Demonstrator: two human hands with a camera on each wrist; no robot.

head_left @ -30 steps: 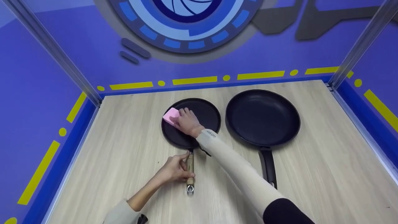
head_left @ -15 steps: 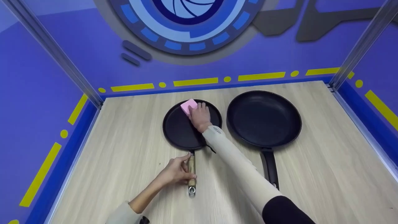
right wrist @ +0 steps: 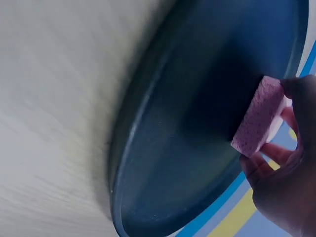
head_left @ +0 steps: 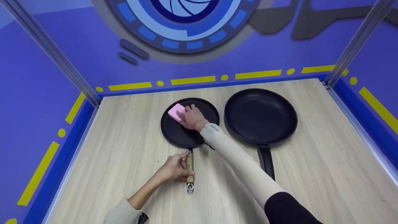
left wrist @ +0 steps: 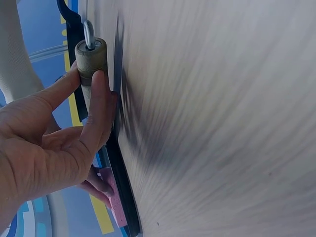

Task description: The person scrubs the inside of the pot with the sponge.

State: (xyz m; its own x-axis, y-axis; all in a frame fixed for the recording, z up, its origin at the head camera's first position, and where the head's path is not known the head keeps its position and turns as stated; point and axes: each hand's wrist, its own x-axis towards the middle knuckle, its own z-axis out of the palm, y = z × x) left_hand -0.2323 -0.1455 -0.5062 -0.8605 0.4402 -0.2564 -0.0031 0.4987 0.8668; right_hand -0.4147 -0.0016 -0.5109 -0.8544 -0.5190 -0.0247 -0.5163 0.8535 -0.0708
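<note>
My right hand (head_left: 192,118) grips a pink sponge (head_left: 176,112) against the inside of a flat black pan (head_left: 183,137), left of its middle. The right wrist view shows thumb and fingers pinching the sponge (right wrist: 260,116) by its edges, its porous face on the pan's dark surface (right wrist: 182,148). Below, my left hand (head_left: 174,168) holds the pan's wooden handle (head_left: 190,161), thumb near the pan end and fingers toward the metal ring. In the left wrist view, fingers lie on both sides of the handle (left wrist: 93,61).
A larger black frying pan (head_left: 260,115) sits just to the right, its black handle (head_left: 266,161) pointing toward me, partly behind my right forearm. Both pans rest on a light wooden table (head_left: 124,130). Blue panels (head_left: 77,46) with metal posts enclose the back and sides.
The sponge in my right hand went from the pan's left side up to its far edge, then back down and left. My left hand stays on the handle.
</note>
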